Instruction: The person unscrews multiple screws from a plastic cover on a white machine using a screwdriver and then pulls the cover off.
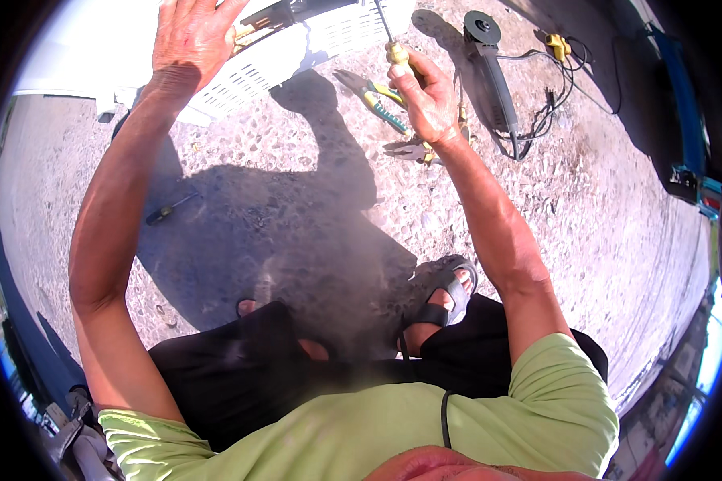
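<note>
At the upper left, my left hand [191, 44] lies against a white appliance casing [96, 52], its fingers stretched out and partly cut off by the top edge. Beside it runs the casing's slotted white panel [289, 68], with an opening above that shows some inner parts. My right hand [431, 100] is closed around the yellowish handle of a screwdriver [397, 56], whose shaft points up toward the panel's right part. The screwdriver's tip is out of view. Just left of my right hand, pliers with green-and-yellow handles [383, 108] lie on the ground.
A second pair of pliers [409, 150] lies below my right wrist. An angle grinder [493, 88] with a black cord rests to the right, near a yellow plug [558, 46]. Another screwdriver [162, 214] lies at left on the rough pebbled ground [602, 200], near my sandalled feet.
</note>
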A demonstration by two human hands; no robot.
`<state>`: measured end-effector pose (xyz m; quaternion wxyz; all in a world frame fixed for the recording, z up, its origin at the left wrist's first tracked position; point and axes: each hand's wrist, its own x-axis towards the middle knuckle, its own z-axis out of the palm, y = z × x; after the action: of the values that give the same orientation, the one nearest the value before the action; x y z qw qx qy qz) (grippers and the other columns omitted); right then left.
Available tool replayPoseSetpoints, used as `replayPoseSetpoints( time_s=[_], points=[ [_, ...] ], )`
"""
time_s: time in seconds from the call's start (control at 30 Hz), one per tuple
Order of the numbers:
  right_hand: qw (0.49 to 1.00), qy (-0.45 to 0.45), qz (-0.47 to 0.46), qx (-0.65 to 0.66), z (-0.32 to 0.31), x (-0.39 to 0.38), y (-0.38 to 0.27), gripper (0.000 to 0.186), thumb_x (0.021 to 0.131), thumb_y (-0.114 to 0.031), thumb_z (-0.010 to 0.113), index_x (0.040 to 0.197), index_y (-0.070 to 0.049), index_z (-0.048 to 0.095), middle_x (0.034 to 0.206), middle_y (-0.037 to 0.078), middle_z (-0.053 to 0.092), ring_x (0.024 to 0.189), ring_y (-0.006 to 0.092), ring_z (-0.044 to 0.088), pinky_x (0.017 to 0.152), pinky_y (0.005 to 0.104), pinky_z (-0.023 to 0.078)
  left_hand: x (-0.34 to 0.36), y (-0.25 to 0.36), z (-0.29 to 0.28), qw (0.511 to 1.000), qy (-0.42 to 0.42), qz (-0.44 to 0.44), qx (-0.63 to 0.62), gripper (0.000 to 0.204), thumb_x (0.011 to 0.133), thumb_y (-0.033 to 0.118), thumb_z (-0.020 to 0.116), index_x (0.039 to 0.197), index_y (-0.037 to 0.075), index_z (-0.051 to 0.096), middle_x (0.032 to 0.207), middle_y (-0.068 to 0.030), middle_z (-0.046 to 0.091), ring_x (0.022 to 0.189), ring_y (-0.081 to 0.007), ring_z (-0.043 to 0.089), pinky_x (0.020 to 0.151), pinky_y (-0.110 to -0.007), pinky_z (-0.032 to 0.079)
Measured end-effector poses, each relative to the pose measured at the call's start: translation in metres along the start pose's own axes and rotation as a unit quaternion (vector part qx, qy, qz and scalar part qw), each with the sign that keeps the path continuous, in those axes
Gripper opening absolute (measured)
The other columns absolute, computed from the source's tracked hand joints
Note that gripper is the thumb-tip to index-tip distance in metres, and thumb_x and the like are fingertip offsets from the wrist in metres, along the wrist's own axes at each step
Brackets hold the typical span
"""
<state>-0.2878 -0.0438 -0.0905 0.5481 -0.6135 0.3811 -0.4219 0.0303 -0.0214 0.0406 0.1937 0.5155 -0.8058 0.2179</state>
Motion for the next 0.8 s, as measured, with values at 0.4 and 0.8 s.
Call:
replayPoseSetpoints(
  time_s=[0.4,0.8],
  points=[
    [0.999,0.009,-0.005,0.030,-0.001,0.001,0.004,0.039,0.097,-0.023,0.065,0.128,0.000,0.062,0.119,0.009,0.065,0.108,0.0166,0.060,0.095,0.0315,0.049,0.001,0.005,0.001,1.000,-0.001,-0.006,0.027,0.054,0.078,0.009,0.068,0.129,0.017,0.054,0.140,-0.0089,0.054,0.135,-0.0297,0.045,0.113,-0.047,0.031],
    [1.000,-0.009,-0.021,0.006,-0.009,0.000,0.002,0.040,0.099,-0.022,0.064,0.133,-0.002,0.058,0.106,0.004,0.064,0.092,0.0103,0.059,0.083,0.0268,0.051,0.005,0.006,0.000,0.999,-0.002,-0.009,0.049,0.063,0.076,0.011,0.072,0.135,0.020,0.052,0.142,-0.0092,0.052,0.133,-0.0296,0.047,0.111,-0.048,0.033]
  ],
)
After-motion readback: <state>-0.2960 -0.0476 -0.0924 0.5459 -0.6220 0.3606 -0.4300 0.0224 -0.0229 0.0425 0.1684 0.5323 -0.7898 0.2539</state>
